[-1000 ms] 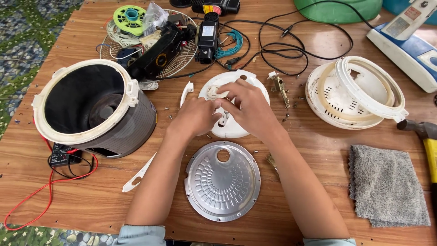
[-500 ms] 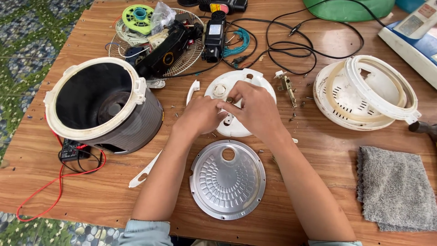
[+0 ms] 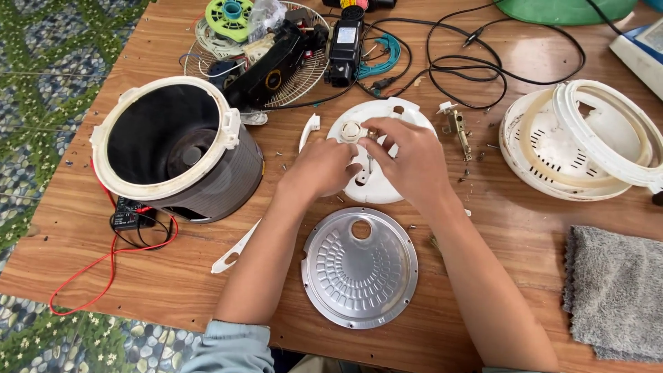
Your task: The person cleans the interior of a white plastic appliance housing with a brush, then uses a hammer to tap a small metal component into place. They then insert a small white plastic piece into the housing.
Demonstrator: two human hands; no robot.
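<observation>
At frame centre, my left hand (image 3: 324, 169) steadies the white plastic lid plate (image 3: 376, 162) on the wooden table (image 3: 483, 228), fingers curled on its edge, while my right hand (image 3: 407, 159) pinches a small fitting near its white knob (image 3: 352, 131). The cooker is already stripped: body (image 3: 179, 148) at left, aluminium inner plate (image 3: 359, 266) below, outer lid shell (image 3: 580, 141) at right; reassembly remains. Against the earlier frame, both hands keep their hold.

Round plastic lid part (image 3: 376, 155) sits mid-worktop (image 3: 138, 276), both hands on it: left hand (image 3: 324, 169), right hand (image 3: 411, 162). Metal disc (image 3: 359, 268) just in front of it, cooker body (image 3: 178, 148) to the left, lid shell (image 3: 580, 141) to the right. Wire basket (image 3: 276, 55) behind the cooker body, cloth (image 3: 615, 290) at front right.
</observation>
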